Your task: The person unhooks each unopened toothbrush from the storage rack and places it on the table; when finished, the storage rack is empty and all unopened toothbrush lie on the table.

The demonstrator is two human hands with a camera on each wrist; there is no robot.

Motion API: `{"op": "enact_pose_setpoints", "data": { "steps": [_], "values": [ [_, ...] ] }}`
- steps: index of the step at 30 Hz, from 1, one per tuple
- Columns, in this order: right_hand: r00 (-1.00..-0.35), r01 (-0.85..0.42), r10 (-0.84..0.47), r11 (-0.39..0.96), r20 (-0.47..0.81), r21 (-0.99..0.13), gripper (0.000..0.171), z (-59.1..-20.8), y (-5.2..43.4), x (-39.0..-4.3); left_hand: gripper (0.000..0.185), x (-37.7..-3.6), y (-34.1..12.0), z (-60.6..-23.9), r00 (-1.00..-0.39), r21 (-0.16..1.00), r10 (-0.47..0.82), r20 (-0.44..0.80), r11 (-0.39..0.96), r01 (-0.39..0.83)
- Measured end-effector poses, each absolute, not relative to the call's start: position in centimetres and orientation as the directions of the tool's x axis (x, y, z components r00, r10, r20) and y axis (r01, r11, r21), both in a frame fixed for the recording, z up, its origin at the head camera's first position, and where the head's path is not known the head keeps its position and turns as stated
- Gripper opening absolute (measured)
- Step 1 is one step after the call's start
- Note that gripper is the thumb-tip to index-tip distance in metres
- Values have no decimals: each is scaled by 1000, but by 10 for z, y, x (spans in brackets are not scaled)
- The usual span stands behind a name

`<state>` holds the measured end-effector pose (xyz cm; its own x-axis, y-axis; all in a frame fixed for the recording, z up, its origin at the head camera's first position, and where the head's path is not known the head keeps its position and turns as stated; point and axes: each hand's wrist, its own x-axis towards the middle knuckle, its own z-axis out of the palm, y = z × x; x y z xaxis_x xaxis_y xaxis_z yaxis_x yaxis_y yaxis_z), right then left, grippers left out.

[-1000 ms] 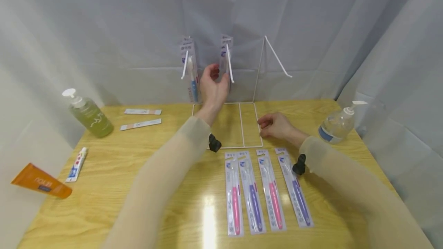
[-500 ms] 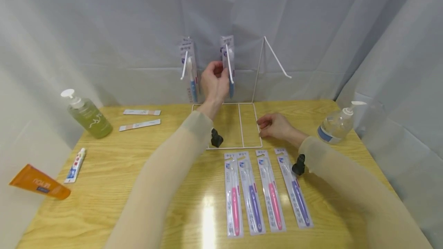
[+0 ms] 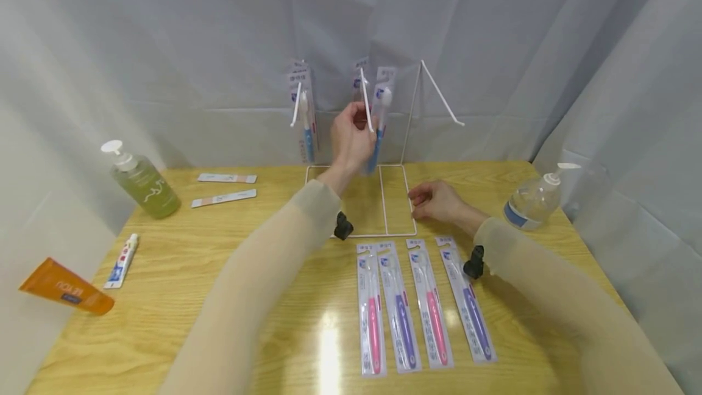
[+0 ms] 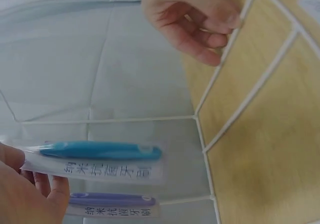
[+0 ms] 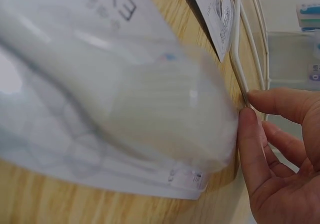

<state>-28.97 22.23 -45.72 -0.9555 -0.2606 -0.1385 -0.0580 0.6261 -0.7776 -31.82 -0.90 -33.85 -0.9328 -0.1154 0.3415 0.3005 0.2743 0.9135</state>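
My left hand (image 3: 351,138) grips a packaged blue toothbrush (image 3: 378,124) and holds it tilted just right of the middle hook of the white wire rack (image 3: 410,111). The left wrist view shows this blue pack (image 4: 100,159) above a purple pack (image 4: 112,206). Another pack (image 3: 359,75) shows behind the middle hook, and one more (image 3: 303,111) hangs on the left hook. My right hand (image 3: 434,200) pinches the right edge of the rack's base wire (image 5: 243,87) with curled fingers (image 5: 252,149). Several toothbrush packs (image 3: 403,308) lie in a row on the table.
A green pump bottle (image 3: 141,183) stands at the back left and a clear pump bottle (image 3: 534,199) at the right. Two flat strips (image 3: 223,197), a small toothpaste tube (image 3: 123,261) and an orange tube (image 3: 66,288) lie on the left. Grey curtains enclose the wooden table (image 3: 192,297).
My left hand closed on the blue pack at the middle hook and drew it rightward and tilted. The right hand stayed on the rack base.
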Motion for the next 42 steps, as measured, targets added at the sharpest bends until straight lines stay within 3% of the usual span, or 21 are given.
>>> {"op": "enact_pose_setpoints", "data": {
  "steps": [13, 21, 36, 42],
  "values": [
    [-955, -88, -275, 621, -111, -779, 51, -456, 222, -293, 30, -280, -34, -359, -982, 969, -9, 191, 163, 187],
    [-950, -138, -305, 611, -71, -780, 57, -460, 225, -290, 31, -245, -70, -372, -998, 997, 70, 5, 76, 10],
    [-941, -182, -329, 689, -79, -701, 54, -457, 222, -293, 26, -183, -124, -412, -947, 970, 217, -236, 112, -216],
    [-940, -186, -333, 683, -74, -706, 53, -457, 222, -294, 40, -166, -128, -435, -921, 953, 248, -301, 112, -281]
  ]
}}
